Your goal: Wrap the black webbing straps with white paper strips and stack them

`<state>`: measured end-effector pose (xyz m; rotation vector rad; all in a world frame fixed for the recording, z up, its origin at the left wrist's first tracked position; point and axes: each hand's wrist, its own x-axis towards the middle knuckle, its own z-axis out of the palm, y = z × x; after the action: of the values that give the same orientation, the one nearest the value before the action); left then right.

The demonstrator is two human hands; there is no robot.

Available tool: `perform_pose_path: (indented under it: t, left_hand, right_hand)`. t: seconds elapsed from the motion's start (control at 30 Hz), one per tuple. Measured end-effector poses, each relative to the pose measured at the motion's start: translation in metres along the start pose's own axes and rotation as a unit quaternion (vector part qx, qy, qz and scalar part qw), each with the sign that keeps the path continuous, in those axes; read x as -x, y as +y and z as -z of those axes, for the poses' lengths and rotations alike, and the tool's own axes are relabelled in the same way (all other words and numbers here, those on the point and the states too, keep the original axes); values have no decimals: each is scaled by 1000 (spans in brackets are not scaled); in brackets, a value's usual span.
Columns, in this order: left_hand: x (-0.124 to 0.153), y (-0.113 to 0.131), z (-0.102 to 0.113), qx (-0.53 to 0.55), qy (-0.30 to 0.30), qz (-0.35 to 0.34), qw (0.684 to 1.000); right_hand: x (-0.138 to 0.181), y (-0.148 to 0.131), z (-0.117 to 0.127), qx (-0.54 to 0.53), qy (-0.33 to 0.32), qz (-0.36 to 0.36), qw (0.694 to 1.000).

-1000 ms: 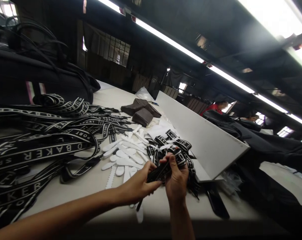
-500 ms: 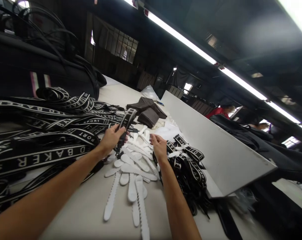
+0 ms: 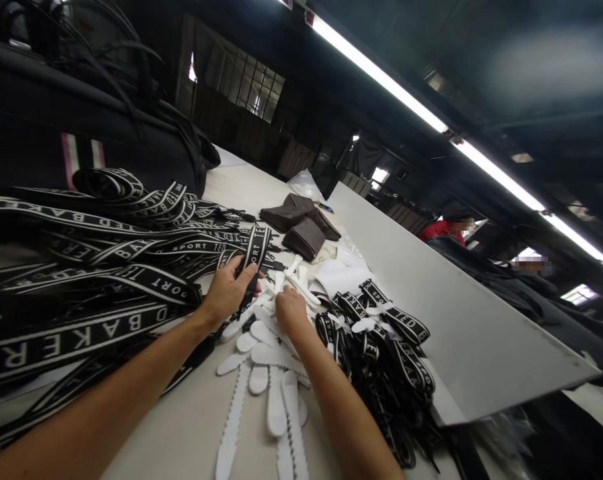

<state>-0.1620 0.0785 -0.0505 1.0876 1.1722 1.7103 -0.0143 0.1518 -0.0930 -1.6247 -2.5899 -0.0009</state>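
left hand [image 3: 227, 291]: closed round black lettered strap [image 3: 254, 252] | right hand [image 3: 290, 312]: fingers curled onto white strips [image 3: 261, 353], grip unclear

Right hand [image 3: 290, 311] hides its fingertips among white strips [image 3: 261, 347]; left-edge black printed straps [image 3: 56, 293] cut off.
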Motion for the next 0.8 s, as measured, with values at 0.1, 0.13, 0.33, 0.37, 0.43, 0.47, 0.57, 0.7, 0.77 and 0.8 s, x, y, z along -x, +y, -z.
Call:
perform_pose_path:
  t: [0.1,0.13,0.33,0.37,0.43,0.47,0.57,0.7,0.77,0.8]
  left_hand:
    - [-5,-7,2,17,25,-7,1000]
    - [-6,-9,3,27,30,-8,999]
    - [-8,-14,2,28,29,-18,999]
    - [-8,-15,1,25,28,-21,999]
    - [-7,-17,0,21,27,-23,999]
    - [-7,-18,0,20,26,-24,999]
    - [-7,-19,0,21,29,-29,999]
    - [-7,-19,2,26,48,-33,998]
    - [-8,-19,2,36,66,-32,997]
    - [-9,-20,3,43,76,-30,996]
  right_hand:
    - [-5,4,-1,20,2,-17,1000]
    - [-8,6,-1,23,3,-28,999]
    - [-17,12,-1,21,9,-88,996]
    - [-17,12,0,17,11,-93,995]
    - [-14,9,1,6,17,-98,995]
    - [-12,8,2,-1,20,-99,995]
    - [-7,5,8,-33,30,-95,994]
    - [11,-6,36,-90,54,-68,992]
    - [38,-17,62,-152,90,-26,984]
    - [57,-24,76,-195,104,8,975]
